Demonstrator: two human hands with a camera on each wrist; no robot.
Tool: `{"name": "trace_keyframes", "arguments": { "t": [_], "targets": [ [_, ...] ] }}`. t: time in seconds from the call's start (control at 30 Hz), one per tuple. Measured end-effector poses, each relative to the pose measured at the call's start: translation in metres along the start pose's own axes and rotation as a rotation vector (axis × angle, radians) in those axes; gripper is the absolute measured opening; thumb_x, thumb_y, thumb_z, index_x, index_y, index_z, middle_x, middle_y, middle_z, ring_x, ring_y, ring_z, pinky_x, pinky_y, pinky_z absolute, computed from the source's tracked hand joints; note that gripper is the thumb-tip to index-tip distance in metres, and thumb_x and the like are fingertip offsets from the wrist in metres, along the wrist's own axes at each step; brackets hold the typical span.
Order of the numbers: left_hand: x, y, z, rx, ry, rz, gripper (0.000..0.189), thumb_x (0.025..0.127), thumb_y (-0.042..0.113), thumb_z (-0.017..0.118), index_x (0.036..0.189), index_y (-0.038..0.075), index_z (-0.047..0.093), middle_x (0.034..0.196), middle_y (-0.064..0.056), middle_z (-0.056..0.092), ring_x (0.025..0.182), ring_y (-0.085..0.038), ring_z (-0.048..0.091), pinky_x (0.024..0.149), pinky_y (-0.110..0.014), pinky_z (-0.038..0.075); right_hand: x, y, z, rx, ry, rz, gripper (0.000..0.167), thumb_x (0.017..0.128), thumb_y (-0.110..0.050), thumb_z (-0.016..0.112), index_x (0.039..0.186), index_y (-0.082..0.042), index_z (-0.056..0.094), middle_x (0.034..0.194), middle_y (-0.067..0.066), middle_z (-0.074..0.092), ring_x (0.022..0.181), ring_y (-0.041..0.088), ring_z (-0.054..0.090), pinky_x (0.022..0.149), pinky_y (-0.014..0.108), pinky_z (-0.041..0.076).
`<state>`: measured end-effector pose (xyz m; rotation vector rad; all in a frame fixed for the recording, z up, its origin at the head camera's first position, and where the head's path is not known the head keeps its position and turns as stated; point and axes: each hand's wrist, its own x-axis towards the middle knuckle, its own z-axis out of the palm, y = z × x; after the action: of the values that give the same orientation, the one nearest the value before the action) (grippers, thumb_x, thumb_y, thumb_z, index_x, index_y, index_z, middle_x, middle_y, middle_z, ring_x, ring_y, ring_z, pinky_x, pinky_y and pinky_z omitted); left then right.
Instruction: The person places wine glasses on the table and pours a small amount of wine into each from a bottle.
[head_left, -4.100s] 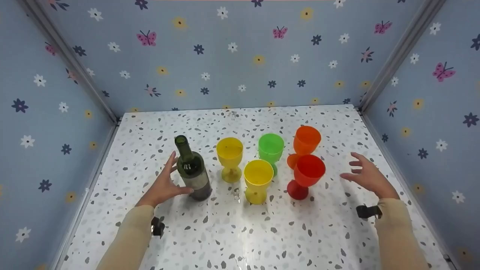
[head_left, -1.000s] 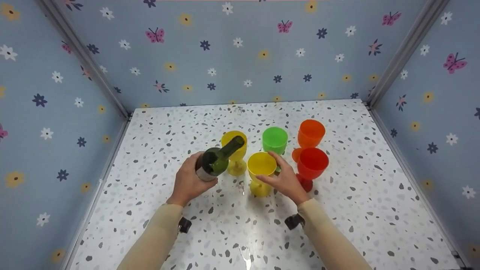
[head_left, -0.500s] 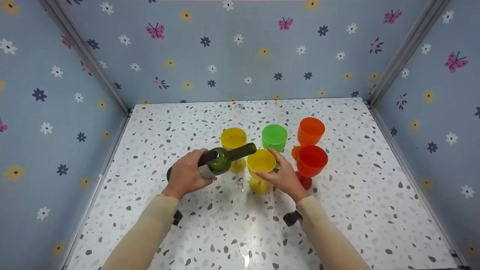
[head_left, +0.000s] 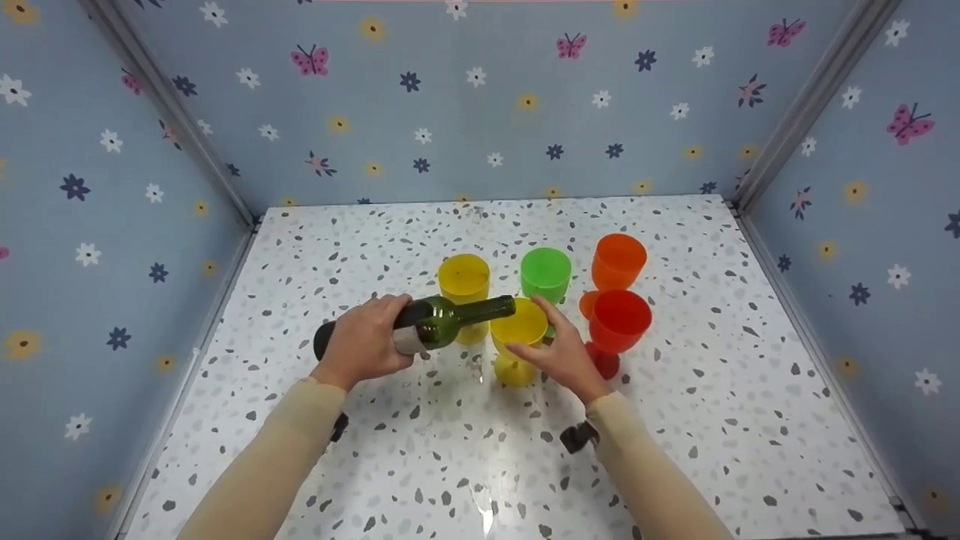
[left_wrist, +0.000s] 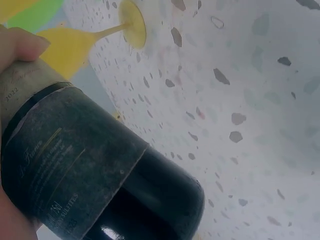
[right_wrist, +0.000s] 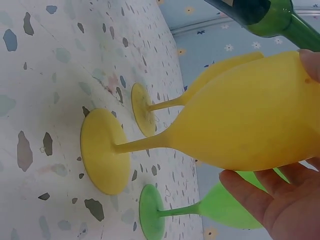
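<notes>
My left hand [head_left: 367, 341] grips a dark green wine bottle [head_left: 439, 322] round its body. Tipped almost level, the bottle points right, its mouth above the near rim area of the front yellow goblet [head_left: 517, 326]. My right hand [head_left: 559, 352] holds that goblet's bowl between thumb and fingers; the goblet stands upright, its foot on the table in the right wrist view. Just behind the bottle neck is a second yellow goblet [head_left: 463, 276], partly covered. The left wrist view shows the bottle's labelled body [left_wrist: 75, 160]. No liquid can be made out leaving the mouth.
A green goblet [head_left: 546, 271] stands behind the held one. To the right are a red goblet [head_left: 620, 319], close to my right hand, and an orange goblet [head_left: 619, 259] behind it. Flower-patterned walls [head_left: 480, 97] enclose the speckled white table [head_left: 420, 465].
The bottle, upright on the table at first, has been lifted and tilted rightward over the front yellow goblet. My right hand has come from the far right to hold that goblet.
</notes>
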<state>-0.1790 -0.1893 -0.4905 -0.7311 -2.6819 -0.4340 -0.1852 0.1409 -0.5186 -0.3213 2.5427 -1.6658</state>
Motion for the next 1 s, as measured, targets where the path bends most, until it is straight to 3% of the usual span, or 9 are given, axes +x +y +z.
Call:
{"name": "trace_keyframes", "arguments": {
  "t": [0.27,0.5,1.0],
  "targets": [
    [0.006,0.002,-0.003,0.056,-0.017,0.058,0.075,0.064,0.032,0.079,0.128,0.002,0.055,0.105,-0.013,0.067,0.084,-0.029,0.063,0.073,-0.045,0.055,-0.001,0.002,-0.001,0.047,0.003,-0.024,0.092,0.076,-0.038,0.085,0.152,-0.014,0.038,0.154,0.003,0.04,0.136,0.026,0.043,0.102,0.047,0.044],
    [0.011,0.002,-0.004,0.115,-0.048,0.057,0.077,0.061,0.031,0.081,0.129,0.004,0.056,0.107,-0.013,0.066,0.086,-0.03,0.063,0.076,-0.046,0.054,-0.001,0.004,0.0,0.006,0.001,-0.026,0.095,0.076,-0.046,0.083,0.153,-0.015,0.037,0.155,0.0,0.039,0.138,0.025,0.04,0.106,0.047,0.039],
    [0.019,0.002,-0.013,0.195,-0.091,0.071,0.077,0.062,0.031,0.083,0.129,0.006,0.056,0.112,-0.014,0.066,0.091,-0.033,0.062,0.079,-0.05,0.053,-0.001,0.003,0.001,-0.011,0.012,0.006,0.09,0.078,-0.043,0.083,0.153,-0.022,0.038,0.155,-0.003,0.038,0.139,0.024,0.038,0.104,0.051,0.041]
  ]
}}
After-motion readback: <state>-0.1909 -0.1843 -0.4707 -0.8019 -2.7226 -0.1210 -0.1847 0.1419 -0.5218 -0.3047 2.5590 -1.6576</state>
